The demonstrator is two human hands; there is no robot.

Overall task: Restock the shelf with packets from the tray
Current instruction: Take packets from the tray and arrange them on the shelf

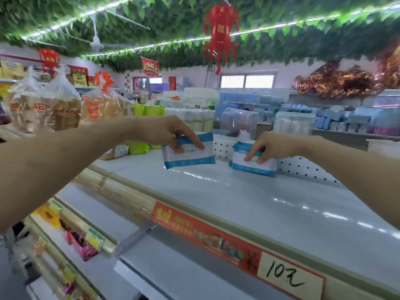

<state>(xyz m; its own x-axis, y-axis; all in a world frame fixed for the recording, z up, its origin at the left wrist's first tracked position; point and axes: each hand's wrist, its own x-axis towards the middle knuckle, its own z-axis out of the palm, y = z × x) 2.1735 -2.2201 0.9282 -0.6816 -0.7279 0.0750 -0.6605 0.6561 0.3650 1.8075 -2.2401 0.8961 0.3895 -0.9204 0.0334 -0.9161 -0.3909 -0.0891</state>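
Note:
My left hand (173, 132) grips a white packet with blue edges (190, 155) from above, holding it just over the back of the white top shelf (249, 202). To its right, my right hand (267, 147) pinches the top of a small upright stack of the same blue-and-white packets (253, 164), which stands on the shelf against the perforated back panel (303, 167). The two sets of packets are apart, with a gap of bare shelf between them. No tray is in view.
Bagged bread (54, 105) and green packets (138, 147) lie at the shelf's left end. A red price strip with a handwritten tag (287, 276) runs along the front edge. Lower shelves with snacks (82, 245) are at the lower left. Tissue packs (357, 120) fill the aisle behind.

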